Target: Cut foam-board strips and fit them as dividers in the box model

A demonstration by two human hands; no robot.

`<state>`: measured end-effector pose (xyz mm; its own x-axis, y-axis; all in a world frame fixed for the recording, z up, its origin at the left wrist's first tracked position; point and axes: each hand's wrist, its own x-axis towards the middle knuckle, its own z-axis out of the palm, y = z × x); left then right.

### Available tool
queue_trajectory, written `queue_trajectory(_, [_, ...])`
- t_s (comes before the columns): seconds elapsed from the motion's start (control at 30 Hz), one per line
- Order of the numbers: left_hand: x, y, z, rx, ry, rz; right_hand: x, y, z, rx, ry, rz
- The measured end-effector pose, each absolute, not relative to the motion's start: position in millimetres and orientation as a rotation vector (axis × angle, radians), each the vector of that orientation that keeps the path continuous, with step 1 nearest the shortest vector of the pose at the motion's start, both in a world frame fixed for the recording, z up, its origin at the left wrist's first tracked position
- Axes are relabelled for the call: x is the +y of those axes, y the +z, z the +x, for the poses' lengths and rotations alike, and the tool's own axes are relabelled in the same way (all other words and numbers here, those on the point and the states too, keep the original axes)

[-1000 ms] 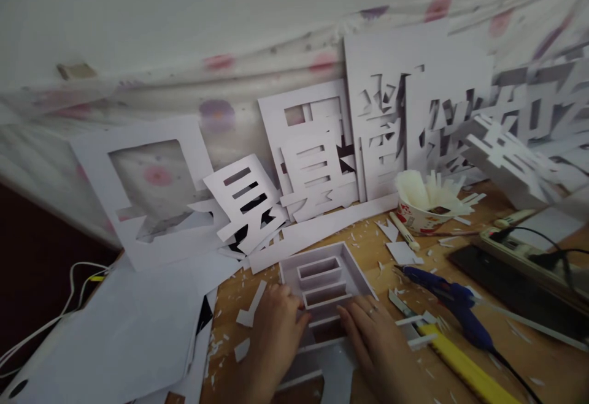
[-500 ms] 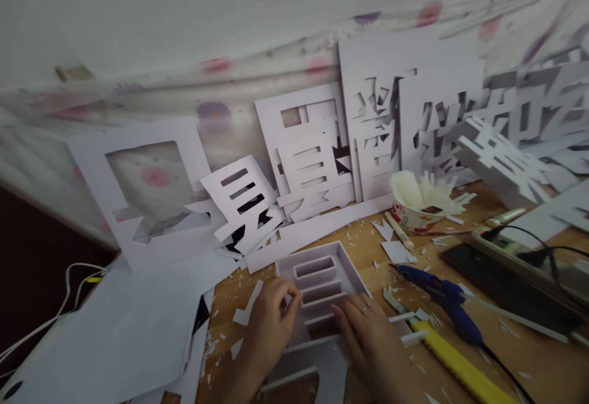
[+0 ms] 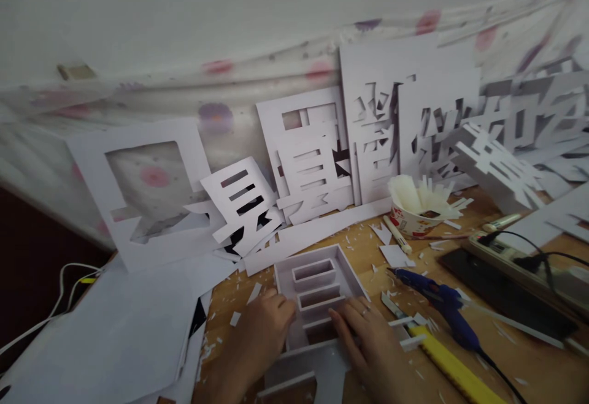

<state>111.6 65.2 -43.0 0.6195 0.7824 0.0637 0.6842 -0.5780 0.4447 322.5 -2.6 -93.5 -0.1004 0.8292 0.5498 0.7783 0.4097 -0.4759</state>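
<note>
A white foam-board character with raised walls (image 3: 317, 281) lies flat on the wooden table (image 3: 529, 355) in front of me. My left hand (image 3: 262, 330) rests on its left side, fingers curled against the outer wall. My right hand (image 3: 368, 339), with a ring on one finger, lies on its right part, fingertips pressed on an inner strip. Neither hand holds a tool.
A blue glue gun (image 3: 437, 306) and a yellow utility knife (image 3: 442, 361) lie right of my hands. A paper cup of foam scraps (image 3: 418, 208) stands behind. Cut-out foam characters (image 3: 313, 159) lean on the wall. Loose white sheets (image 3: 105, 330) cover the left; a power strip (image 3: 519, 263) sits right.
Both hands stayed on the foam character, shifting slightly. A small white offcut left of my left hand is no longer where it lay. The view drifted a little.
</note>
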Motion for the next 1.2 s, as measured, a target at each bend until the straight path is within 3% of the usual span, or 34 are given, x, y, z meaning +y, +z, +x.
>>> queue_trajectory(0.17, [59, -45, 119, 1.258, 0.398, 2.523, -4, -98, 324, -1.888, 0.011, -1.382])
queue_trajectory(0.57, [50, -59, 135, 1.308, 0.917, 2.089, -2, -112, 335, -1.977, -0.084, -1.347])
queue_trajectory(0.87, [47, -28, 107, 1.338, 1.164, 1.925, -3, -107, 335, -1.979, -0.052, -1.337])
queue_trajectory(1.2, [60, -23, 60, 1.551, 1.189, 2.082, -3, -107, 332, -1.967, -0.024, -1.36])
